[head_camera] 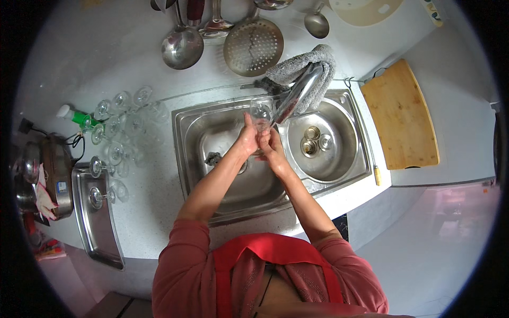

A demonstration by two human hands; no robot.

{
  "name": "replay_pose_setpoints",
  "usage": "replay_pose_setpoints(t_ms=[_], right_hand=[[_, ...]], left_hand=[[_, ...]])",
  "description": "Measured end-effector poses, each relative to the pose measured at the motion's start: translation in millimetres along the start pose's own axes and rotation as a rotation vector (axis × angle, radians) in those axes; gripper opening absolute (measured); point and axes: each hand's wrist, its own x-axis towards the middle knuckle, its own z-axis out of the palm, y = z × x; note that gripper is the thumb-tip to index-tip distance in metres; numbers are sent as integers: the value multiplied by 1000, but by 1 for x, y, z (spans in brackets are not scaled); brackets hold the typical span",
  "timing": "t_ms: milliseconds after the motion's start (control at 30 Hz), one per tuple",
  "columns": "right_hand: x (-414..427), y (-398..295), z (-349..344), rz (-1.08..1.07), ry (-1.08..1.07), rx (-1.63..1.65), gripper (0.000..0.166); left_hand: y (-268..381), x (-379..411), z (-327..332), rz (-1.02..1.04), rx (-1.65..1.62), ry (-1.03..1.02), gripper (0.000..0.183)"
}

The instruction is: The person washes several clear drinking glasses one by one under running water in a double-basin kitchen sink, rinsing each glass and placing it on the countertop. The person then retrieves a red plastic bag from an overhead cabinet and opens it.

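A clear stemmed glass (261,108) is held over the large left basin (254,190) of a steel double sink, beside the end of the chrome faucet (299,93). My left hand (249,137) wraps its lower part from the left, thumb pointing up along the glass. From the right, the fingers of my right hand (272,149) close around the same lower part, so the stem and foot are mostly hidden. Both hands look wet. In the basin to the left lies a dark scouring pad (213,158).
Several stemmed glasses (115,153) stand on the left counter near a steel tray (97,226) and a green bottle (81,118). A grey towel (324,75) drapes over the faucet. Small round items (310,147) sit in the right basin. A wooden cutting board (399,117) leans at right.
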Motion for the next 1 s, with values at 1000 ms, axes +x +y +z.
replay_pose_setpoints(t_ms=[1000], right_hand=[[53, 32, -22, -14, 301, 630, 31]], left_hand=[[34, -29, 42, 61, 70, 108, 56]])
